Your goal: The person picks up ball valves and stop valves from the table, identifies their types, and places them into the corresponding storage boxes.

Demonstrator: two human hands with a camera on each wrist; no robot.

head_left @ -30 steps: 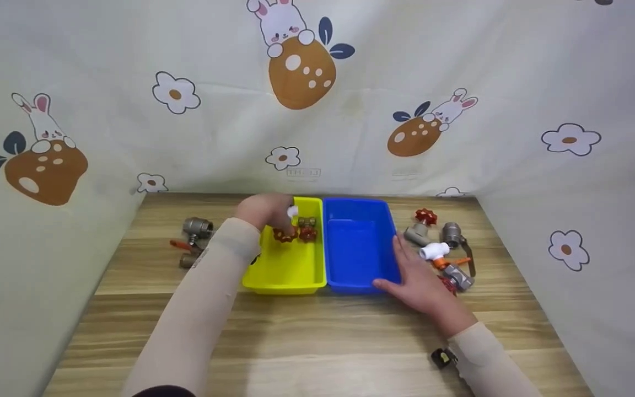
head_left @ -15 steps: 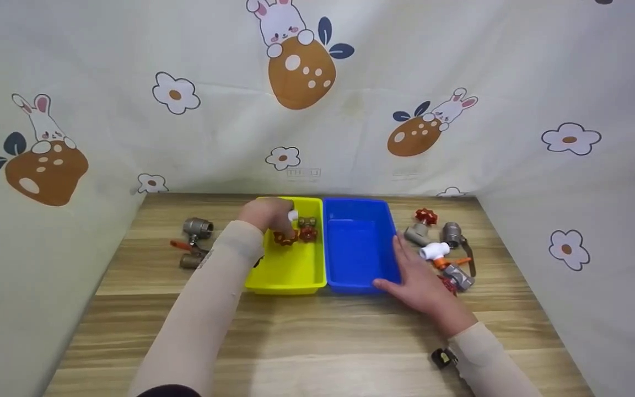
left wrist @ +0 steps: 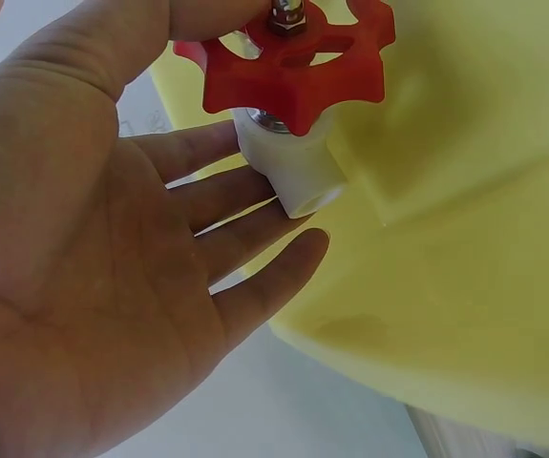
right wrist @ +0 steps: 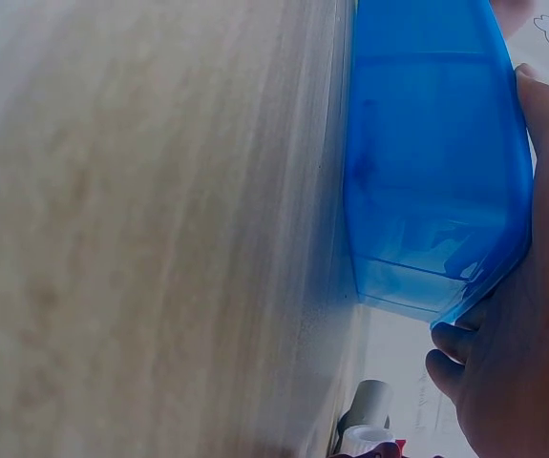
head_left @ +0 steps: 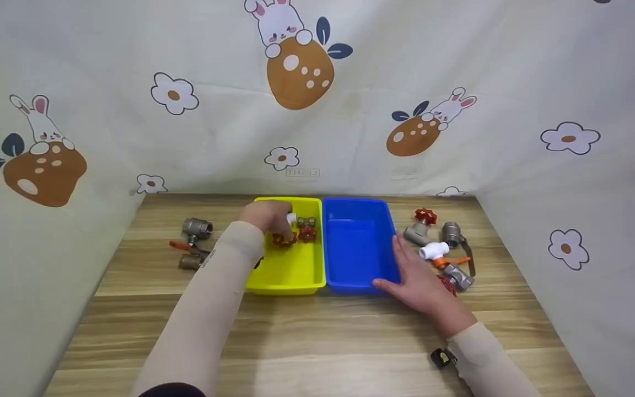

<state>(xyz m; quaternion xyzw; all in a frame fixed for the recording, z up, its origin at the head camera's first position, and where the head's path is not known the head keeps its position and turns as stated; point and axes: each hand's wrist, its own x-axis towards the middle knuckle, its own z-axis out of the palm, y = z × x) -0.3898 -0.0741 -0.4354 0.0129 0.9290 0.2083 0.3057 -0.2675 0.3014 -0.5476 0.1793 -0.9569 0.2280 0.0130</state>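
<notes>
Got two plastic tubs on a wood-grain table (head_left: pixel 323 342), using the blue tub (head_left: pixel 353 253) as the landmark. Snug against its left side: a yellow tub (head_left: pixel 292 267). Inside that one, close to the blue tub, a brass valve with a red wheel (head_left: pixel 307 235), plus a white valve (left wrist: pixel 293 162) with a red handwheel (left wrist: pixel 298 81), a bit farther from the blue tub and clamped in the left hand (left wrist: pixel 112 239). Pretty clear in the left wrist view: thumb up at the handwheel, fingers against the white body. Can't tell if touching the tub floor or held just above it. On the right wall of the blue tub, a right hand (head_left: pixel 419 286) resting with fingers out fairly straight, thumb spread toward the near rim. Hands well apart, with most of the blue tub in between. Just right of the blue tub, a loose bunch: a grey valve (head_left: pixel 418 232), a steel ball valve (head_left: pixel 452 234), a white ball valve (head_left: pixel 434 251) and a silver valve (head_left: pixel 459 277). Way left of the blue tub, a steel valve (head_left: pixel 194 227) and a brass-toned valve (head_left: pixel 189 261), with an orange lever (head_left: pixel 178 244) poking out. Behind the blue tub, slightly left: boxed lettering (head_left: pixel 302 173) on a bunny-and-flower backdrop (head_left: pixel 350 138), too faint to read properly.
</notes>
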